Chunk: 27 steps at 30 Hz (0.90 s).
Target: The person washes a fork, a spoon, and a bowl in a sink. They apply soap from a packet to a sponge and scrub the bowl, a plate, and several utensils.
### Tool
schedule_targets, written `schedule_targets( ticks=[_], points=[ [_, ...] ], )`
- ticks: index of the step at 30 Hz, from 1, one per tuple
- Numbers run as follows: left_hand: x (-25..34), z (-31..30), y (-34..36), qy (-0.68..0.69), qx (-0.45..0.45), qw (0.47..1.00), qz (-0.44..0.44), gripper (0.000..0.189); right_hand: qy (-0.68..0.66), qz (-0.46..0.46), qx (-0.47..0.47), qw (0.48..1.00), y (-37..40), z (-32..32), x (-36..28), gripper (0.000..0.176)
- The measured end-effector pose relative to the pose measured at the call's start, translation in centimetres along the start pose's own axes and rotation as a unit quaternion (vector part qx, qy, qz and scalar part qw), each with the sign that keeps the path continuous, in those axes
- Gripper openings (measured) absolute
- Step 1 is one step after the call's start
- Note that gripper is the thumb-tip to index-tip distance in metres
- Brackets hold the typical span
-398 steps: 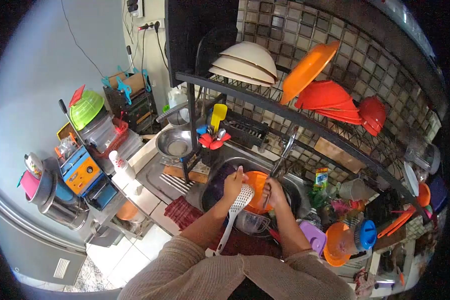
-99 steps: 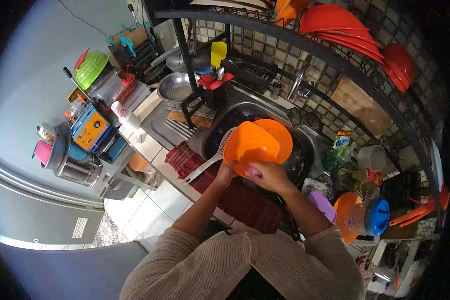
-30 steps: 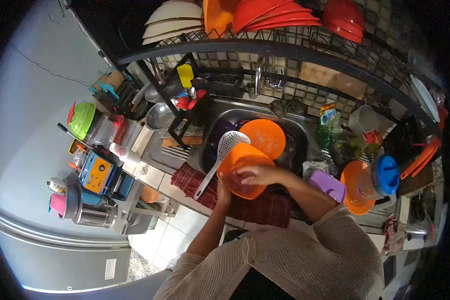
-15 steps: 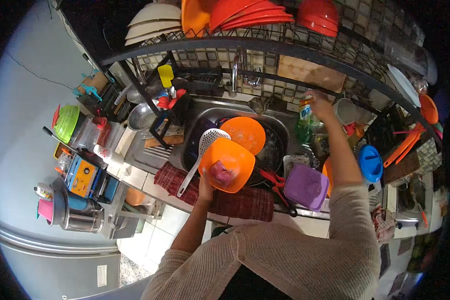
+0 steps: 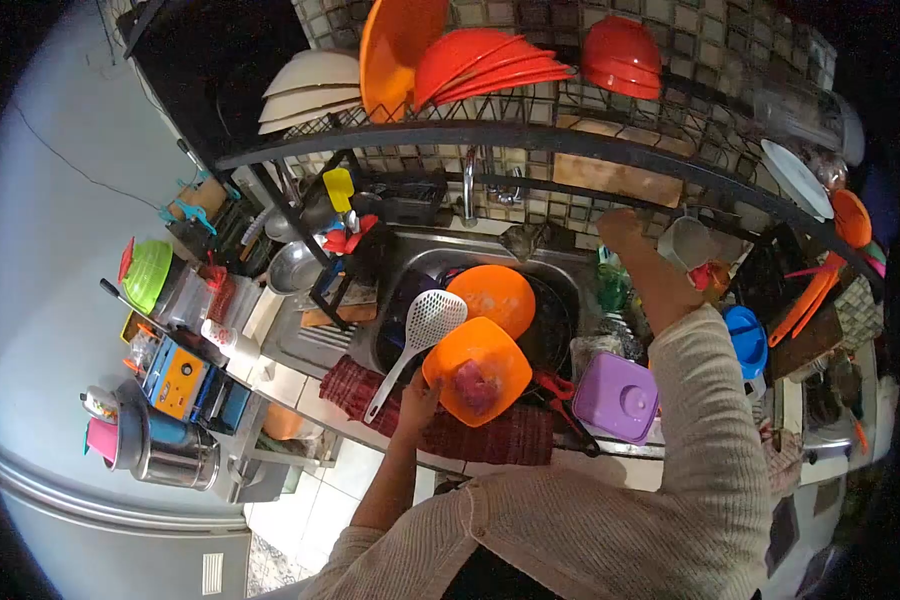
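Note:
My left hand [image 5: 418, 402] is closed on the left edge of an orange bowl [image 5: 505, 365], held tilted over the sink's front edge. Inside the bowl lies a crumpled pink cloth or scrubber [image 5: 477, 388]. A white slotted spoon [image 5: 435, 318] rests just left of the bowl, its handle passing close to my left hand. Behind the bowl, a soapy orange plate [image 5: 494, 300] sits in the sink [image 5: 410, 250]. My right hand [image 5: 622, 232] reaches to the back right, at the top of a green dish soap bottle [image 5: 613, 288]; its fingers are blurred and partly hidden.
A black dish rack [image 5: 530, 138] with red bowls [image 5: 485, 68] and white bowls [image 5: 312, 90] spans above the sink. A purple lidded container [image 5: 616, 396] and red-handled tool [image 5: 560, 390] stand right of the bowl. A dark red cloth [image 5: 500, 435] lies along the front edge.
The view has tilted, so the scene sits lower. The soap bottle is slightly lower beside the sink, and my right hand is now at its top. The orange bowl has shifted slightly right.

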<state>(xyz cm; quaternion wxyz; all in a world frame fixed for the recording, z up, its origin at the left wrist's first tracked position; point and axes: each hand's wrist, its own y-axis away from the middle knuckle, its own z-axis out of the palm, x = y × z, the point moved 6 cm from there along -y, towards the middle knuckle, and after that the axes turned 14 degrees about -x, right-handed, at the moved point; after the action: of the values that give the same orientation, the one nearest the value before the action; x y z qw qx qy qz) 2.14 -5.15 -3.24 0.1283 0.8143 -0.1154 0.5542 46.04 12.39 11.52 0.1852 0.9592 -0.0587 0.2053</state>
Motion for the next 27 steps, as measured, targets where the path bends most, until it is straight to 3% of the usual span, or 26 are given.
schedule_targets(
  ticks=[1, 3, 5, 6, 9, 10, 11, 12, 13, 14, 15, 16, 18, 19, 21, 22, 23, 25, 26, 27],
  points=[
    [1.4, -0.1, 0.5, -0.003, 0.002, 0.999, -0.054, 0.045, 0.003, -0.021, -0.009, 1.000, 0.5, -0.5, 0.0, 0.011],
    [-0.1, -0.5, -0.4, 0.035, 0.001, 0.999, -0.003, 0.045, 0.007, -0.039, -0.027, 0.999, 1.1, -0.5, 0.0, 0.009],
    [-0.1, -1.2, -0.7, 0.073, 0.003, 0.996, 0.049, 0.045, 0.092, -0.082, 0.032, 0.992, 1.6, -1.3, -0.6, 0.008],
    [0.7, -1.6, -0.5, 0.037, 0.017, 0.998, 0.039, 0.045, 0.094, -0.113, 0.166, 0.975, 2.2, -1.4, -0.7, 0.007],
    [5.9, -2.3, 0.6, -0.036, 0.063, 0.997, 0.023, 0.042, 0.007, -0.094, 0.145, 0.985, 4.2, -3.3, -0.3, 0.005],
    [8.5, -2.4, 0.6, -0.108, 0.088, 0.988, 0.070, 0.041, 0.007, -0.092, 0.144, 0.985, 5.2, -4.0, -0.4, 0.005],
    [10.6, -2.4, 0.4, -0.180, 0.112, 0.970, 0.118, 0.040, -0.017, -0.133, 0.229, 0.964, 7.0, -5.4, -0.9, 0.008],
    [11.5, -2.0, -0.5, -0.182, 0.111, 0.970, 0.120, 0.040, -0.040, -0.171, 0.312, 0.934, 9.2, -6.9, -1.3, 0.012],
    [13.2, -1.3, -1.2, -0.195, 0.108, 0.956, 0.192, 0.039, -0.044, -0.169, 0.316, 0.933, 11.2, -8.0, -1.6, 0.012],
    [14.8, -0.7, -1.7, -0.210, 0.105, 0.936, 0.261, 0.039, -0.063, -0.192, 0.385, 0.901, 14.3, -9.8, -2.2, 0.014],
    [15.9, 0.2, -2.6, -0.198, 0.087, 0.937, 0.273, 0.044, -0.082, -0.214, 0.450, 0.863, 17.0, -10.9, -3.1, 0.015],
    [17.1, 1.1, -3.5, -0.184, 0.069, 0.938, 0.285, 0.049, -0.087, -0.213, 0.451, 0.862, 18.1, -11.3, -4.2, 0.015],
    [20.9, 2.4, -4.4, -0.279, 0.076, 0.893, 0.344, 0.060, -0.157, -0.250, 0.474, 0.829, 20.3, -11.9, -5.6, 0.015],
    [21.3, 2.8, -5.2, -0.277, 0.075, 0.894, 0.345, 0.060, -0.156, -0.249, 0.473, 0.831, 20.8, -11.7, -6.6, 0.015],
    [20.2, 3.8, -7.4, -0.046, -0.068, 0.953, 0.292, 0.071, -0.199, -0.293, 0.526, 0.773, 22.1, -10.9, -8.3, 0.014],
    [19.2, 4.1, -8.3, -0.022, -0.085, 0.967, 0.238, 0.060, -0.197, -0.294, 0.525, 0.774, 22.2, -10.3, -9.0, 0.014],
    [18.5, 4.2, -8.3, -0.020, -0.082, 0.967, 0.238, 0.060, -0.226, -0.300, 0.507, 0.776, 22.0, -9.7, -9.5, 0.016],
    [18.6, 5.5, -7.2, 0.002, -0.210, 0.965, 0.154, 0.041, -0.255, -0.311, 0.486, 0.776, 22.0, -8.8, -10.1, 0.018],
    [17.9, 5.4, -7.1, 0.040, -0.192, 0.970, 0.140, 0.025, -0.269, -0.302, 0.496, 0.768, 22.1, -8.3, -9.8, 0.020],
    [17.4, 5.4, -7.0, 0.041, -0.190, 0.971, 0.136, 0.025, -0.284, -0.293, 0.507, 0.760, 22.3, -7.6, -9.5, 0.022]
  ],
)
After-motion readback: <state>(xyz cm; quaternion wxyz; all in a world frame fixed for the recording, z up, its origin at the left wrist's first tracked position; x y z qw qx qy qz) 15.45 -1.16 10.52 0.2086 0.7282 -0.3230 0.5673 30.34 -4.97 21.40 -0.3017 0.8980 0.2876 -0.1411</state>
